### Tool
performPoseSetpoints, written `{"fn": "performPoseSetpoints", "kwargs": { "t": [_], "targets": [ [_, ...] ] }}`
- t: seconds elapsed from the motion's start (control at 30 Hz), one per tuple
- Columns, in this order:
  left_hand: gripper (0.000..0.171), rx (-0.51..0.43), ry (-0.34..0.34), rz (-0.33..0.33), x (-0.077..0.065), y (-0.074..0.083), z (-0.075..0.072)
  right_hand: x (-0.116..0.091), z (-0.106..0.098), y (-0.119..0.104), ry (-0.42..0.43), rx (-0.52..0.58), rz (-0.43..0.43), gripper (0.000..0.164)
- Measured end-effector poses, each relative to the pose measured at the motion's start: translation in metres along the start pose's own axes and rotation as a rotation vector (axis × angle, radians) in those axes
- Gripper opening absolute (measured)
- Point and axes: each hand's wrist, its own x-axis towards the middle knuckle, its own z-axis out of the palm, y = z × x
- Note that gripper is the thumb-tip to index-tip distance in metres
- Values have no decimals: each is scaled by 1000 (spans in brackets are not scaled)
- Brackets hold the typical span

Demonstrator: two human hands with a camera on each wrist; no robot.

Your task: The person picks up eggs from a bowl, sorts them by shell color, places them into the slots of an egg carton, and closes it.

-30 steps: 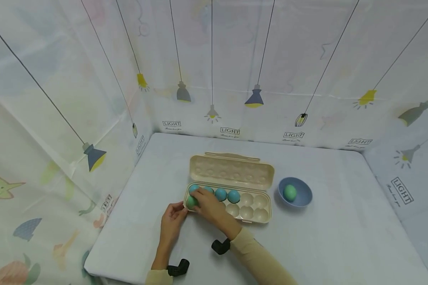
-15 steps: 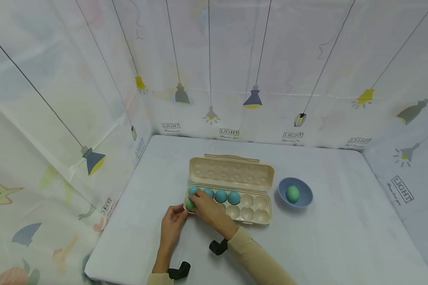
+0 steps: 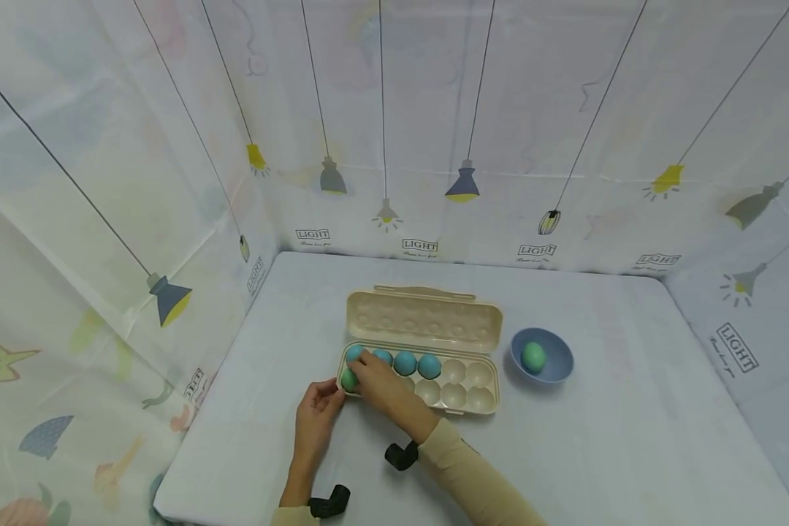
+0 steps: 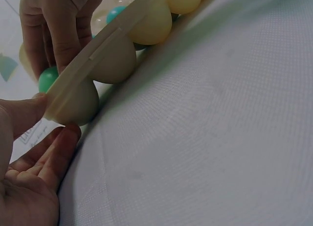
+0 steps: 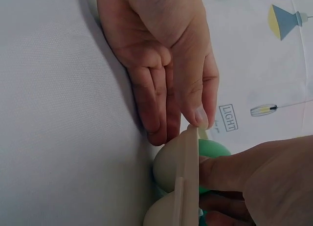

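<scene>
A white-covered table fills the lower half of the head view. Near its middle lies a beige egg carton, lid laid back towards the top of the frame. The left hand, left of the carton, grips its near left corner, thumb on the rim and fingertips under the end cup. The right hand reaches in from the lower right, thumb and fingers pinching an egg. A blue bowl stands just right of the carton.

Four blue eggs sit in the upper row from its left end; the two cups at that row's right end are empty. The pinched green egg is at the lower row's left end and appears to be in its cup, not yet let go. Another green egg rests in the bowl. By judgement, the carton is under half filled: the visible lower-row cups to the right are empty, while the right hand hides the one beside the pinched egg.
</scene>
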Motion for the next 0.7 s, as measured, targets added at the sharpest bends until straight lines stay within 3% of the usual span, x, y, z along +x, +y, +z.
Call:
{"fn": "performPoseSetpoints", "kwargs": {
  "t": [0.23,0.37,0.5,0.7],
  "targets": [
    [37,11,-7,-3,-1,-3,2,-7,-12,-1,-64,68,85,44],
    [37,17,-16,6,-1,-3,1,-15,-32,1,-39,142,116,43],
    [36,28,-13,28,0,-2,0,-23,-57,7,50,156,111,44],
    [36,30,5,31,3,-2,-2,-27,-92,19,230,65,58,45]
  ]
}}
